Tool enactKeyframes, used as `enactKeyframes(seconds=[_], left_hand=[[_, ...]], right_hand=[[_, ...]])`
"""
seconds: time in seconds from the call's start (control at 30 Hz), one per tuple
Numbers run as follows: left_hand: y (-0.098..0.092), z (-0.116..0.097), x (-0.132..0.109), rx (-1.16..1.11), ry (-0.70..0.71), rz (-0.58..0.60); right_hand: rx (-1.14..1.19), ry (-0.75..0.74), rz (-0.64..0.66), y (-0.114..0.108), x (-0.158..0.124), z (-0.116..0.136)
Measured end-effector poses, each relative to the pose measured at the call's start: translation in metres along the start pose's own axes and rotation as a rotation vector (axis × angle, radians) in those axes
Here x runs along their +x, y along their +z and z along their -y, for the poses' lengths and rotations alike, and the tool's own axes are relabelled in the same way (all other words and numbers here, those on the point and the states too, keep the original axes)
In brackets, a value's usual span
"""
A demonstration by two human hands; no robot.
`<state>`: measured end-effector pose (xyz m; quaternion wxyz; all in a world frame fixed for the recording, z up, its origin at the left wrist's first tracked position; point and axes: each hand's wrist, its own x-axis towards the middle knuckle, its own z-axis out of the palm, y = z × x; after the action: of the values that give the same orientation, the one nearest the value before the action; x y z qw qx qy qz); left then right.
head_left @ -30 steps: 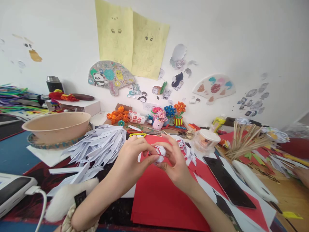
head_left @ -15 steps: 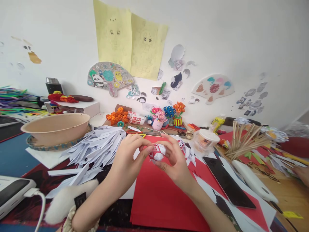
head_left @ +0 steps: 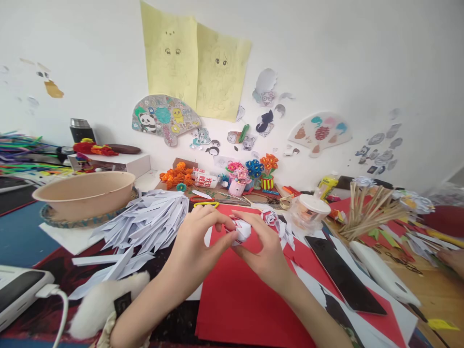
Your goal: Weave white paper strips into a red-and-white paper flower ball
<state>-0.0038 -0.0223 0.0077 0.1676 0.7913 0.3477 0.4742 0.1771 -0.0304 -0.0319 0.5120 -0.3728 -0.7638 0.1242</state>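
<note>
Both hands meet over a stack of red paper sheets (head_left: 246, 299) and pinch a small folded paper piece (head_left: 241, 231), white with red lines. My left hand (head_left: 197, 246) grips it from the left with curled fingers. My right hand (head_left: 263, 249) holds it from the right, thumb on top. A pile of folded white paper strips (head_left: 145, 220) lies just left of my left hand. More small white-and-red folded pieces (head_left: 277, 222) lie just beyond my right hand.
A beige bowl (head_left: 85, 191) stands at the left on a woven mat. A black phone (head_left: 342, 275) and white remote (head_left: 382, 273) lie right, behind them wooden sticks (head_left: 369, 210) and a lidded cup (head_left: 311, 208). A charger with cable (head_left: 21, 290) sits front left. Another person's hand (head_left: 451, 261) shows far right.
The hands turned the folded piece between the fingers, lifting it slightly half a second ago, then lowering it again. The fingers regripped it; nothing else on the table moved.
</note>
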Motion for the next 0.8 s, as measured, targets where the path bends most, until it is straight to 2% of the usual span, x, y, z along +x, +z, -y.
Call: enactKeyframes(seconds=[0.33,0.47,0.8], left_hand=[[0.0014,0.0001,-0.0022,0.021,-0.032,-0.028],[0.0020,-0.0010,-0.0014,0.020,-0.031,0.010],[0.0003,0.0001,-0.0002,0.060,-0.002,-0.013]], right_hand=[[-0.145,-0.090,-0.026,-0.0001,-0.0005,-0.0012],[-0.161,-0.108,-0.045,-0.0008,0.0004,-0.0002],[-0.154,-0.111,-0.044,-0.0010,0.0001,-0.0006]])
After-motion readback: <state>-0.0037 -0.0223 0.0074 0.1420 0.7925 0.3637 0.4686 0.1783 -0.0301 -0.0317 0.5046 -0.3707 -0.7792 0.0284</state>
